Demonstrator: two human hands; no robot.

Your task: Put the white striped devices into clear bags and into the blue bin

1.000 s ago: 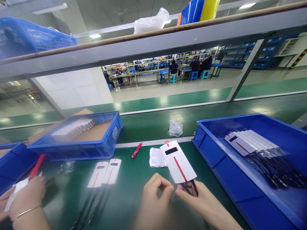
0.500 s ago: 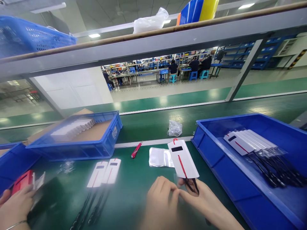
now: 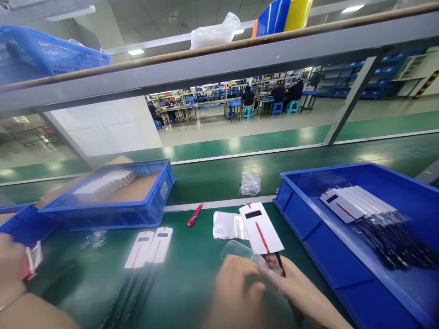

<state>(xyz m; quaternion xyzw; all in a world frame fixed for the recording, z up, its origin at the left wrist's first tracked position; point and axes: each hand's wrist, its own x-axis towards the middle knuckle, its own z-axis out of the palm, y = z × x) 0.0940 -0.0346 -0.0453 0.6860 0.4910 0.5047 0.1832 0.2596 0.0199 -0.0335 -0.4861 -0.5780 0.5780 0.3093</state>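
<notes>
My right hand [image 3: 303,285] grips black cable [image 3: 280,264] just under a white card [image 3: 262,228] with a black window and a red stripe. The card stands tilted above the fingers. Between my hands stretches a clear plastic bag [image 3: 236,249]; its edge lies against my right thumb. My left hand [image 3: 236,290], smeared by motion, is closed on that bag. Flat clear bags [image 3: 228,225] lie stacked behind the card. Two similar white cards [image 3: 149,246] with black cables rest on the green table to the left.
At right, a blue bin [image 3: 318,256] holds several bagged cards [image 3: 356,203]. Another blue bin [image 3: 161,196] with white pieces stands at left. A red cutter [image 3: 195,215] and crumpled plastic [image 3: 249,183] lie behind. Another person's hand [image 3: 10,265] is at the left edge, near a red-and-white item.
The clear bag has spread out between my hands, and my left hand has turned. The card has barely shifted. At left, the other person's hand has moved up.
</notes>
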